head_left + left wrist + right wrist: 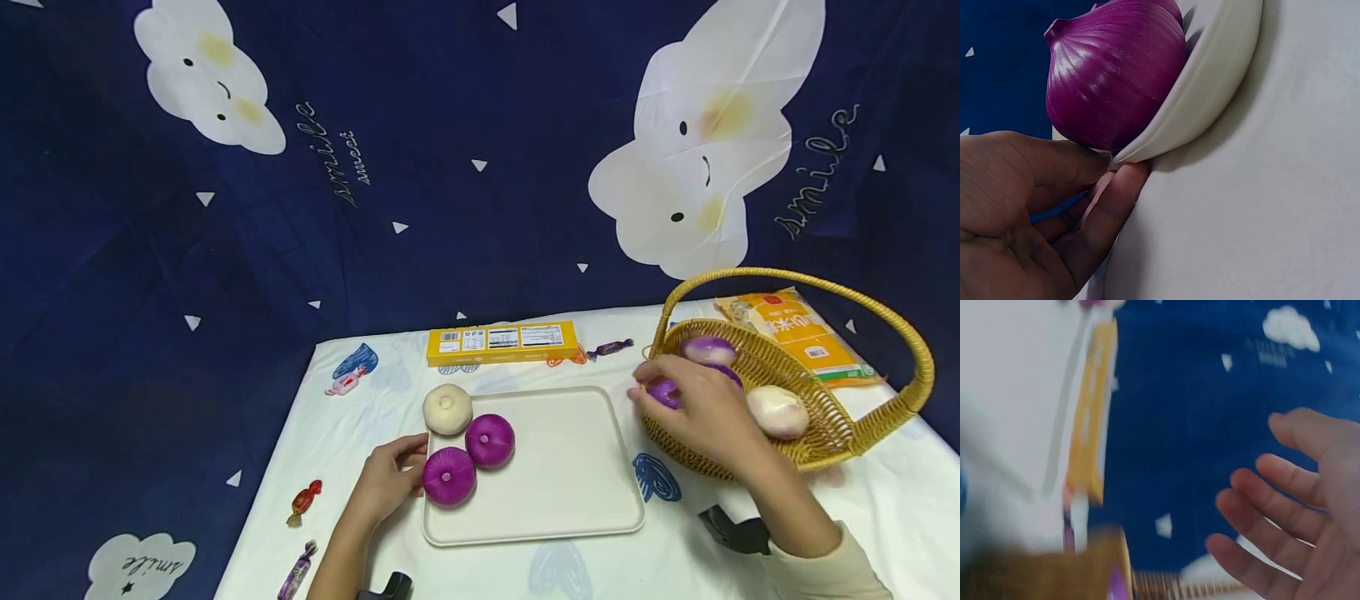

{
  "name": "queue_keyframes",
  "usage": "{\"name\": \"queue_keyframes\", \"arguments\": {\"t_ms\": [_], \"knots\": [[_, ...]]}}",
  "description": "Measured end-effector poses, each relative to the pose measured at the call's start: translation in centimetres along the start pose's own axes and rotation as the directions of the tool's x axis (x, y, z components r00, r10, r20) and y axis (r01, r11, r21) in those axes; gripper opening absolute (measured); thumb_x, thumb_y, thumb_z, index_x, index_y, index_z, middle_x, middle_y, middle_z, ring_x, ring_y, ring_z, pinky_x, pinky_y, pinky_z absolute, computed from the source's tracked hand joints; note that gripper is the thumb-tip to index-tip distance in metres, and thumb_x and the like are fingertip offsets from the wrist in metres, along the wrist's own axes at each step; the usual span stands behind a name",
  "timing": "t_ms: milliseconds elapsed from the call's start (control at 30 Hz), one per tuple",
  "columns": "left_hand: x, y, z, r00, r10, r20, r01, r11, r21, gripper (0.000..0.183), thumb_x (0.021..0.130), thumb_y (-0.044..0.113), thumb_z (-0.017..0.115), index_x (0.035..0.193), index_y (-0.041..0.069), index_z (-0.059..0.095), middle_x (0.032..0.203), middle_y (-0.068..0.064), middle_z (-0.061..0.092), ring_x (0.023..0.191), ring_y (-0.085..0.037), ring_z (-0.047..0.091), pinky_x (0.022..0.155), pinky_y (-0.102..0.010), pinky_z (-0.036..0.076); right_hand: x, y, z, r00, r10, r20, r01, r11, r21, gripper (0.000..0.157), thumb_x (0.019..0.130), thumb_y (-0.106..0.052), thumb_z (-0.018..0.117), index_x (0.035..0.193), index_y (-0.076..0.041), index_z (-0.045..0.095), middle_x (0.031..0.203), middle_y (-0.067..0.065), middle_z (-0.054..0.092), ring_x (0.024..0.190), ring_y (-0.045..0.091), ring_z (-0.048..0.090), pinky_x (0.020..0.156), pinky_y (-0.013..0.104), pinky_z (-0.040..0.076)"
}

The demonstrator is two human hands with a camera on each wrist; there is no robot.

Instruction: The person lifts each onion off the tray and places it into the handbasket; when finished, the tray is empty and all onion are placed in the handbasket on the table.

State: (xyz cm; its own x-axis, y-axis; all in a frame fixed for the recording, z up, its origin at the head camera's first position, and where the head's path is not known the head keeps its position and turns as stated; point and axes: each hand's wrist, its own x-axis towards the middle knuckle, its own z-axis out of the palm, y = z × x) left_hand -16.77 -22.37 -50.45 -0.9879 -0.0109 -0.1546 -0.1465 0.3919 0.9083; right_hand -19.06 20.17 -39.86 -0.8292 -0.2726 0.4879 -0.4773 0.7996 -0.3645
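My left hand point(390, 479) pinches the left rim of a white rectangular tray point(562, 467), thumb above and fingers below in the left wrist view. Two purple onions point(449, 477) and a white onion point(447, 409) sit together at the tray's left end; one purple onion point(1116, 75) is right above the thumb. Over the wicker basket point(832, 425) is my right hand point(701, 400), its fingers spread and holding nothing in the right wrist view. Inside the basket lie several onions, among them a pale one point(778, 412) and a purple-and-white one point(708, 350), partly hidden by this hand.
Behind the tray lies a yellow box point(502, 342), with a purple wrapped candy point(611, 348) beside it. An orange food packet point(806, 333) rests behind the basket, whose tall handle point(795, 275) arches over it. More candies, one red point(303, 502), line the table's left side.
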Motion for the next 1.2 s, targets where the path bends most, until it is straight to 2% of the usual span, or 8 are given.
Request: {"name": "queue_keyframes", "arguments": {"t_ms": [67, 133, 333, 567, 733, 933, 1100, 1200], "knots": [[0.0, 0.0, 0.1, 1.0, 0.0, -0.006, 0.0, 1.0, -0.005, 0.037, 0.086, -0.002, 0.065, 0.123, 0.004, 0.062, 0.103, -0.009, 0.063, 0.082, -0.017, 0.062, 0.052, -0.032, 0.058, 1.0, -1.4, 1.6, 0.996, -0.067, 0.067, 0.065, 0.997, 0.032, 0.025, 0.082, -0.039, 0.073, 0.102, -0.025, 0.066, 0.097, -0.011, 0.067, 0.08, 0.01, 0.062, 0.067, 0.031, 0.052], [0.0, 0.1, 0.1, 1.0, 0.002, -0.012, -0.002, 1.0, -0.011, 0.038, 0.086, -0.002, 0.065, 0.123, 0.003, 0.062, 0.103, -0.009, 0.063, 0.082, -0.018, 0.061, 0.051, -0.033, 0.057, 2.0, -2.7, 3.4, 0.982, -0.112, 0.151, 0.102, 0.992, 0.075, 0.031, 0.083, -0.043, 0.071, 0.107, -0.026, 0.065, 0.103, -0.012, 0.065, 0.087, 0.008, 0.063, 0.071, 0.03, 0.053], [0.0, -0.1, 0.2, 1.0, 0.005, -0.005, -0.006, 1.0, -0.028, 0.038, 0.086, -0.003, 0.065, 0.123, 0.002, 0.061, 0.103, -0.01, 0.063, 0.081, -0.018, 0.062, 0.051, -0.034, 0.057, 4.1, -5.3, 9.2, 0.925, -0.188, 0.329, 0.132, 0.974, 0.185, 0.053, 0.079, -0.048, 0.072, 0.126, -0.027, 0.055, 0.126, -0.012, 0.055, 0.116, 0.009, 0.053, 0.089, 0.038, 0.051], [0.1, -0.3, 0.0, 1.0, 0.01, 0.005, -0.01, 1.0, -0.025, 0.037, 0.086, -0.004, 0.063, 0.122, 0.002, 0.062, 0.103, -0.012, 0.063, 0.081, -0.019, 0.062, 0.052, -0.033, 0.058, 4.5, -6.5, 14.0, 0.855, -0.234, 0.463, 0.114, 0.955, 0.273, 0.083, 0.072, -0.046, 0.079, 0.143, -0.027, 0.039, 0.147, -0.004, 0.037, 0.136, 0.014, 0.034, 0.106, 0.042, 0.039], [0.1, -0.3, 0.0, 1.0, 0.009, 0.004, -0.009, 1.0, -0.028, 0.037, 0.086, -0.006, 0.062, 0.122, 0.002, 0.062, 0.103, -0.012, 0.063, 0.084, -0.02, 0.062, 0.052, -0.033, 0.058, 4.5, -7.3, 15.5, 0.819, -0.277, 0.502, 0.126, 0.941, 0.314, 0.088, 0.069, -0.044, 0.083, 0.144, -0.027, 0.039, 0.149, 0.0, 0.036, 0.136, 0.017, 0.033, 0.107, 0.042, 0.039], [-0.1, 0.1, 0.0, 1.0, 0.011, 0.0, -0.011, 0.999, -0.033, 0.037, 0.086, -0.003, 0.064, 0.123, 0.003, 0.062, 0.104, -0.011, 0.063, 0.084, -0.019, 0.062, 0.051, -0.034, 0.058, 4.1, -7.6, 16.3, 0.815, -0.312, 0.488, 0.151, 0.928, 0.341, 0.067, 0.074, -0.039, 0.08, 0.134, -0.024, 0.051, 0.137, -0.004, 0.048, 0.126, 0.013, 0.044, 0.101, 0.034, 0.045], [-0.1, 0.1, -0.1, 1.0, 0.006, -0.004, -0.006, 0.999, -0.039, 0.037, 0.086, -0.002, 0.065, 0.123, 0.003, 0.062, 0.103, -0.011, 0.063, 0.082, -0.019, 0.062, 0.051, -0.034, 0.058, 3.9, -7.7, 16.4, 0.823, -0.323, 0.467, 0.163, 0.922, 0.352, 0.064, 0.076, -0.038, 0.079, 0.133, -0.024, 0.052, 0.126, -0.012, 0.053, 0.114, 0.005, 0.05, 0.094, 0.027, 0.048], [-0.1, 0.0, -0.1, 1.0, 0.002, 0.0, -0.002, 0.999, -0.035, 0.037, 0.086, -0.003, 0.065, 0.123, 0.003, 0.062, 0.103, -0.011, 0.063, 0.082, -0.019, 0.062, 0.051, -0.033, 0.058, 3.8, -7.6, 16.0, 0.838, -0.328, 0.436, 0.18, 0.921, 0.346, 0.063, 0.077, -0.038, 0.078, 0.133, -0.023, 0.053, 0.126, -0.011, 0.055, 0.115, 0.005, 0.051, 0.096, 0.026, 0.048]]}}
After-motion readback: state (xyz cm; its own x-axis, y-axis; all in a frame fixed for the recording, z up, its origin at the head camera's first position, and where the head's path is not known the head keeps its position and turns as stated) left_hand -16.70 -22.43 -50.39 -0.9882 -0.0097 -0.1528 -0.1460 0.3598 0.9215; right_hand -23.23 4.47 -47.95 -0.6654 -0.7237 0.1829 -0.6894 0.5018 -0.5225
